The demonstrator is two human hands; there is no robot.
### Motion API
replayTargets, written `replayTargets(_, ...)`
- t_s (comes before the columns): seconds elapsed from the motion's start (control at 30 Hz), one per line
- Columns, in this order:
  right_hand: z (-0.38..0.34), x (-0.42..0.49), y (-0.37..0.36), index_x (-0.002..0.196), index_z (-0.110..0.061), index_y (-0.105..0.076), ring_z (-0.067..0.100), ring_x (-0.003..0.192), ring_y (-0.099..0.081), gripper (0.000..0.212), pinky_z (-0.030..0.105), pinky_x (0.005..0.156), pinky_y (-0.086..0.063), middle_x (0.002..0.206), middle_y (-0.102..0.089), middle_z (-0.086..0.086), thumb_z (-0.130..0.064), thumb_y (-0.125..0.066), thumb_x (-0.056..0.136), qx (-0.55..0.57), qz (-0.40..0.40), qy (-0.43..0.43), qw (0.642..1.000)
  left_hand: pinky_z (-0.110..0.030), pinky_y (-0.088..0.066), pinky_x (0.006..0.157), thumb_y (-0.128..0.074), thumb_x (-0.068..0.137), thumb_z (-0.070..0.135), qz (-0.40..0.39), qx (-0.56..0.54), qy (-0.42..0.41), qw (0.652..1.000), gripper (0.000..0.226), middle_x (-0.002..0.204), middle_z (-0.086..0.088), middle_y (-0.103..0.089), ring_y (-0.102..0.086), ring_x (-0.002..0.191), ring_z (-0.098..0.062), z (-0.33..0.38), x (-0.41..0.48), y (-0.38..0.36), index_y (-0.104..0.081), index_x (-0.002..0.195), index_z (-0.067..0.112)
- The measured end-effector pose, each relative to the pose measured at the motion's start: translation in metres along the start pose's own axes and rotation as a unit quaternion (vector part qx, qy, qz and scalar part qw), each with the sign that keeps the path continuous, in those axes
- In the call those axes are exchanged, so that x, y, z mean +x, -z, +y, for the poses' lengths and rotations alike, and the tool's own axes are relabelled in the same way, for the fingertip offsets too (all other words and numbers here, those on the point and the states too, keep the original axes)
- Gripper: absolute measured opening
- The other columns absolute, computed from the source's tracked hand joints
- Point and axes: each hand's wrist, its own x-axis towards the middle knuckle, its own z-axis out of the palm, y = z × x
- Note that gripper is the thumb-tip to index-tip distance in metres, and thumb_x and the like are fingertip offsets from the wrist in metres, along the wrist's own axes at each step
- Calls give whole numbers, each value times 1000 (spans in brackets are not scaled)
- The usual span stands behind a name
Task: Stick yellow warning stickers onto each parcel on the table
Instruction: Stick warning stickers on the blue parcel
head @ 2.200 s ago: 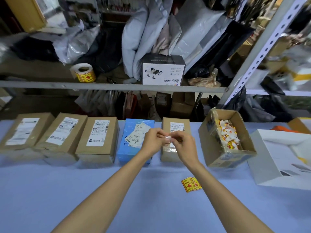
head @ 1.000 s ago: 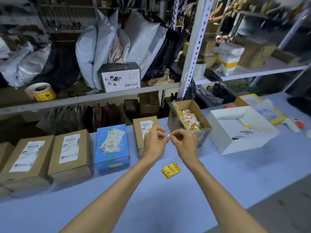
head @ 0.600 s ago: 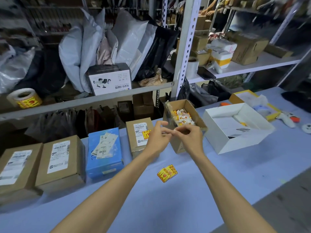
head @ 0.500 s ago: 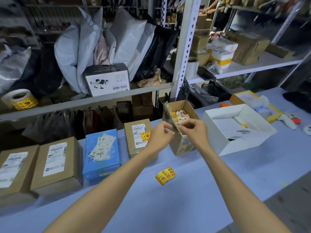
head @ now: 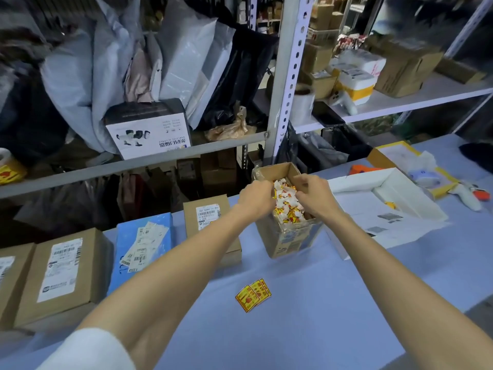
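Observation:
Several parcels stand in a row along the table's back edge: two brown boxes (head: 61,276) at the left, a blue box (head: 141,247), and a small brown box (head: 205,222) partly covered by my left forearm. Two yellow warning stickers (head: 253,295) lie loose on the blue tabletop. My left hand (head: 256,198) and my right hand (head: 314,196) are both over an open cardboard box (head: 288,241) full of white and yellow sticker scraps. Their fingers curl down into it, so I cannot see whether either hand holds anything.
A white open box (head: 386,209) sits right of the scrap box, with a yellow tray (head: 394,156) and a handheld scanner (head: 469,196) beyond it. A metal shelf (head: 133,166) with bags, a printed carton (head: 149,132) and a sticker roll (head: 8,169) runs behind the table.
Both hands moved right from above the small brown parcel to over the open scrap box, and have drawn slightly apart. The view swung right with them.

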Motion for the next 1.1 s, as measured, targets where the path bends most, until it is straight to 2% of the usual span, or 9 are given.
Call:
replayTargets(0.1, -2, -4, -13, 118, -11, -65, 24, 110, -62, 40, 39, 95, -51, 120, -68, 5, -2, -55, 81, 2, -28, 0, 1000, -45, -54, 81, -52, 88, 14, 20, -49, 33, 998, 19, 102, -14, -68, -63, 94, -33, -27, -16, -4, -65, 102, 8)
replayTargets(0.27, -35, -32, -52, 107, -2, -69, 27, 103, -63, 34, 34, 88, -51, 107, -70, 13, 2, -50, 79, 8, -72, 45, 996, -33, -46, 79, -52, 86, 9, 49, -79, 130, 987, 20, 103, -9, -68, -60, 102, -28, -95, -72, -9, -66, 100, 14)
replayTargets(0.37, -64, -51, -86, 116, -2, -66, 23, 106, -63, 36, 33, 92, -50, 115, -68, 10, 1, -53, 83, 15, -129, 66, 989, -35, -47, 81, -52, 86, 11, 54, -70, 186, 979, 22, 107, -11, -67, -60, 103, -31, -138, -111, -5, -65, 103, 13)
replayTargets(0.5, -105, -74, -136, 115, -6, -66, 24, 104, -62, 35, 27, 85, -45, 114, -67, 9, 0, -54, 83, 21, -209, 86, 974, -33, -47, 83, -51, 82, 8, 67, -85, 244, 964, 27, 113, -12, -65, -59, 108, -32, -192, -161, 1, -65, 106, 9)
replayTargets(0.6, -131, -87, -167, 112, -5, -67, 26, 105, -61, 34, 28, 86, -45, 111, -68, 10, 0, -53, 82, 30, -234, 99, 967, -34, -46, 90, -56, 81, 10, 59, -94, 270, 957, 36, 126, -8, -58, -54, 115, -30, -223, -187, 4, -59, 116, 13)
replayTargets(0.7, -150, -94, -192, 118, -3, -63, 26, 108, -61, 36, 32, 91, -48, 117, -66, 12, -1, -54, 84, 32, -264, 104, 958, -32, -42, 96, -59, 78, 9, 54, -126, 277, 951, 43, 129, -9, -53, -50, 120, -28, -248, -202, 4, -58, 120, 15)
replayTargets(0.77, -156, -92, -209, 121, -3, -61, 24, 109, -61, 38, 28, 90, -46, 121, -65, 12, -3, -54, 85, 29, -277, 102, 955, -29, -38, 97, -60, 78, 7, 45, -151, 276, 948, 48, 131, -12, -49, -49, 122, -28, -262, -205, 3, -56, 126, 13)
replayTargets(0.93, -168, -75, -243, 130, -2, -52, 30, 119, -54, 45, 34, 98, -41, 130, -57, 16, -10, -59, 86, -11, -303, 86, 949, -30, -38, 99, -65, 77, 11, 20, -192, 300, 934, 68, 135, -15, -37, -44, 125, -30, -291, -195, -8, -37, 139, 9)
replayTargets(1.1, -170, -63, -275, 132, -5, -39, 34, 117, -53, 69, 38, 94, -43, 130, -51, 16, -22, -75, 77, 5, -316, 30, 948, -36, -31, 111, -65, 86, 23, 10, -241, 351, 905, 84, 148, -16, -27, -32, 137, -31, -315, -174, -23, -11, 149, 8)
